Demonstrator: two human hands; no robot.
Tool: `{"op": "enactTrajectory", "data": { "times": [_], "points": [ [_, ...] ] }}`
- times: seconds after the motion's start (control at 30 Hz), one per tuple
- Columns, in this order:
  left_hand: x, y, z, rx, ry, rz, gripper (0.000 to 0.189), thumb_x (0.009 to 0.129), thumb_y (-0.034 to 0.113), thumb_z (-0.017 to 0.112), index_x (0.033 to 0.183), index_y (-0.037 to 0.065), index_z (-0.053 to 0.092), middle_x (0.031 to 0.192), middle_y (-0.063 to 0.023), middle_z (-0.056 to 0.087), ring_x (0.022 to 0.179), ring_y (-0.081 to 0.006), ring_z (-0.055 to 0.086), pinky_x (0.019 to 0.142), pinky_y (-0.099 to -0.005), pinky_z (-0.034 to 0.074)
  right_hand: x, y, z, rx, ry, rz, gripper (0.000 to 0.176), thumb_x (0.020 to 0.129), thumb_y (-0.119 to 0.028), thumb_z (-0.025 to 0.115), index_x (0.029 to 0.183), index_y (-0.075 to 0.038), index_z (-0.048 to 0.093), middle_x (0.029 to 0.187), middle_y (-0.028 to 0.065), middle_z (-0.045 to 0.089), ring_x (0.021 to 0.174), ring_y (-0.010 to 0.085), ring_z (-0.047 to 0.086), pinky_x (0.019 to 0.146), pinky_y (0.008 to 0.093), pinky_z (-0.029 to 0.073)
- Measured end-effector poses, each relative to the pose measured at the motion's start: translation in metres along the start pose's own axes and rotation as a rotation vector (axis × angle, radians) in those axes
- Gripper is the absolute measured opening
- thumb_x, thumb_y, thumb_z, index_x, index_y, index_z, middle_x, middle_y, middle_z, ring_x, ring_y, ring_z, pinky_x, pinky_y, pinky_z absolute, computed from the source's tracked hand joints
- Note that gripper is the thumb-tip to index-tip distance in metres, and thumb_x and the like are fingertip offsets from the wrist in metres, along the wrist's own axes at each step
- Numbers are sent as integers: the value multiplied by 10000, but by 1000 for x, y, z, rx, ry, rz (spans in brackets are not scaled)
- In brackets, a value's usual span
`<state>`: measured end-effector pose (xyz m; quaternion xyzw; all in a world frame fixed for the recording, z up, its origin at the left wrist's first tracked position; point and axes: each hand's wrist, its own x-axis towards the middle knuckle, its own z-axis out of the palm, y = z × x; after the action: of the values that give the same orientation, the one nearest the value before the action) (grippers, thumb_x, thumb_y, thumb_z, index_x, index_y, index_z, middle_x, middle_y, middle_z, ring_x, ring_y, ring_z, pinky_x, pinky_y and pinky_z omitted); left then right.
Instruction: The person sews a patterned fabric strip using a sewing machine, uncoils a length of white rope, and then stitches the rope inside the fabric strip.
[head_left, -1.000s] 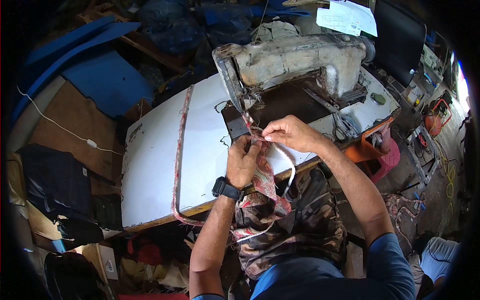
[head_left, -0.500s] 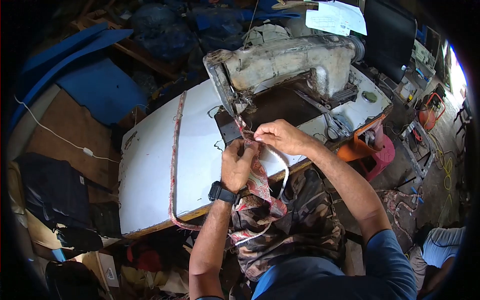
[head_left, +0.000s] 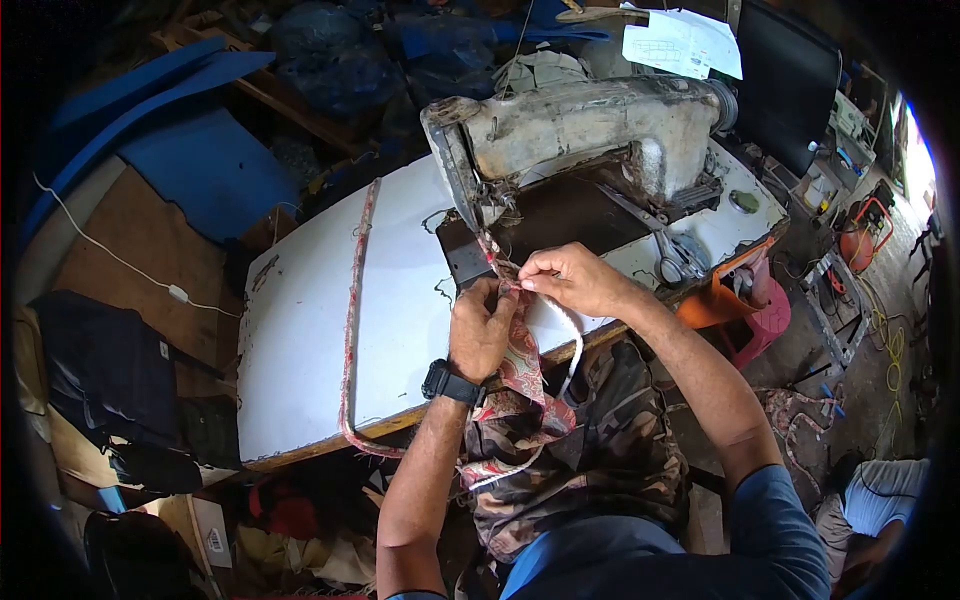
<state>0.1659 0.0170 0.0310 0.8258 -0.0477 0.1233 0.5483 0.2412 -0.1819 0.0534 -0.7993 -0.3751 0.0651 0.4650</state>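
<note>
A worn, pale sewing machine (head_left: 590, 118) stands on a white table (head_left: 300, 330). Red patterned fabric (head_left: 522, 365), cut as a strip, runs from under its needle area down over my lap. My left hand (head_left: 480, 328), with a black watch at the wrist, pinches this strip just in front of the needle. Close beside it, my right hand (head_left: 575, 282) has thumb and forefinger pressed together on the strip's edge. A white cord (head_left: 572, 330) loops from under my fingers down to the lap. The finished-looking covered cord (head_left: 352, 300) lies along the table's left part.
Scissors (head_left: 670, 262) and a small round tin (head_left: 743, 202) lie on the table's right side. An orange container (head_left: 715, 308) and a pink bucket (head_left: 768, 318) are by its right edge. Another person (head_left: 885, 500) is at the lower right.
The view has shifted slightly, so the machine and table sit a little further right and lower. Both hands stay closed on the fabric near the needle, with barely any movement.
</note>
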Motion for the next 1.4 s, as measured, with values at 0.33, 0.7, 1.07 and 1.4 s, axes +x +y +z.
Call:
{"op": "enactTrajectory", "data": {
  "times": [0.33,0.7,1.07,1.4],
  "points": [
    [-1,1,5,-258,-69,-149,318,971,275,703,1045,-28,641,794,-100,676,523,-155,614,457,-316,497,14,24,9,68,5,-156,188,953,-127,684,1098,-30,754,970,130,771,913,179,723,821,336,563],
    [8,-20,2,-210,-72,37,186,1018,171,566,959,-4,595,845,-19,599,724,-92,521,629,-255,422,35,30,23,64,32,-157,205,892,-162,678,956,32,697,853,171,711,812,288,680,733,437,515],
    [3,-7,6,-353,-11,-68,181,1020,169,561,975,1,612,880,-35,635,777,-108,570,699,-261,452,12,14,19,33,119,-173,185,792,-86,723,938,28,714,880,180,734,833,322,711,744,437,547],
    [2,1,4,-239,-50,-23,274,1049,249,588,1062,-23,623,922,-77,653,786,-138,600,679,-273,490,29,40,28,138,144,-277,154,832,-99,748,929,20,727,826,161,729,778,292,703,699,430,519]
  ]
}}
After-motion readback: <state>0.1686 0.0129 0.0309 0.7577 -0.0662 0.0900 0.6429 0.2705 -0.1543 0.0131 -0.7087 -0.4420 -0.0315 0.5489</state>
